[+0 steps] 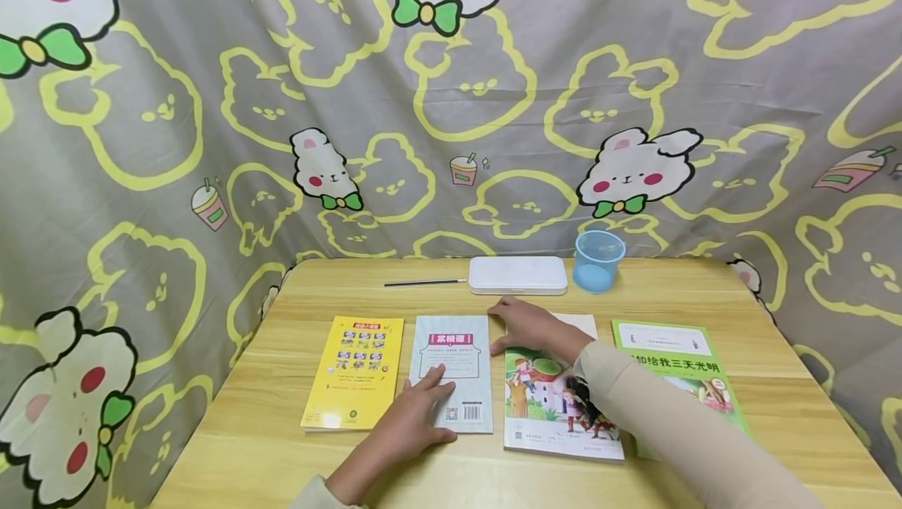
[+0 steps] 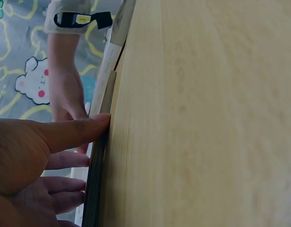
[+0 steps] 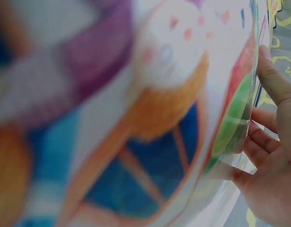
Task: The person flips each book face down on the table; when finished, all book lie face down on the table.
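Observation:
Four books lie in a row on the wooden table. A pale blue book (image 1: 451,372) with a pink title label is second from the left. My left hand (image 1: 421,413) rests on its lower left part, fingers extended over the cover; in the left wrist view the thumb (image 2: 81,132) lies along the book's edge. My right hand (image 1: 535,330) reaches over a colourful illustrated book (image 1: 546,415), its fingertips at the pale blue book's upper right corner and right side. The illustrated cover fills much of the right wrist view, with the right hand (image 3: 273,142) beside its edge.
A yellow book (image 1: 355,376) lies at the left and a green book (image 1: 676,344) at the right, partly under my right sleeve. Behind the row are a thin dark pen-like stick (image 1: 423,283), a white case (image 1: 517,274) and a blue translucent cup (image 1: 597,270). A patterned curtain (image 1: 493,110) borders the table.

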Motion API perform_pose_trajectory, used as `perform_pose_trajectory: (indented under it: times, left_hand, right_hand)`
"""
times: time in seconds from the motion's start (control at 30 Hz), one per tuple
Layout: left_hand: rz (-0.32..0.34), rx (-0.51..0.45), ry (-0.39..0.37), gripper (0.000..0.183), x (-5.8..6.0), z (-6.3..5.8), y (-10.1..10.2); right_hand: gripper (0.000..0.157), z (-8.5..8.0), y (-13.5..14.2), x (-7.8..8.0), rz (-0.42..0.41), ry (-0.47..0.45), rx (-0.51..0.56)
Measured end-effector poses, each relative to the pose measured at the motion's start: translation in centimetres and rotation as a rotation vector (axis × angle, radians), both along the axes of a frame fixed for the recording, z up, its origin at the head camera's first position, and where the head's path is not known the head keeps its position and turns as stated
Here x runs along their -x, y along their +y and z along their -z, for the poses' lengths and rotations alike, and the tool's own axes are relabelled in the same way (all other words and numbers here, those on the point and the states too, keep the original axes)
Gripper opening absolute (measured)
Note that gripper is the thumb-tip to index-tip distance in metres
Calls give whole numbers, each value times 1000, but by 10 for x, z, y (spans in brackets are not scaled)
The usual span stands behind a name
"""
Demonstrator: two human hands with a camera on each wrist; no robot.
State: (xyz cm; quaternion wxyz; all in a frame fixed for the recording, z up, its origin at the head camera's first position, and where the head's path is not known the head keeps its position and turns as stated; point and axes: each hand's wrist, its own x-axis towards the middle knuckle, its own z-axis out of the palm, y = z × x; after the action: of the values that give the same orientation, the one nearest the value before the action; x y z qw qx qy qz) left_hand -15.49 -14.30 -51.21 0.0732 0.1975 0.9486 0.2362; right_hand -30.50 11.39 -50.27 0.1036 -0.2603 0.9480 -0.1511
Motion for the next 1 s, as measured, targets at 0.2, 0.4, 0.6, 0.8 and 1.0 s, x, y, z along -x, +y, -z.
perform_pose_trajectory:
  times: [0.2, 0.4, 0.6, 0.8, 1.0]
  left_hand:
    - [0, 0, 8, 78, 0, 0, 0]
    - [0, 7, 13, 78, 0, 1, 0]
    - [0, 8, 9, 78, 0, 1, 0]
    - [-1, 11, 7, 78, 0, 1, 0]
    - [-3, 12, 10, 78, -1, 0, 1]
  right_hand:
    - [87, -1, 18, -3, -5, -23, 89]
    - [81, 0, 36, -4, -15, -22, 131]
    - [85, 0, 54, -5, 1, -23, 113]
    - [84, 0, 73, -7, 5, -24, 114]
    - [80, 3, 97, -10, 29, -10, 116]
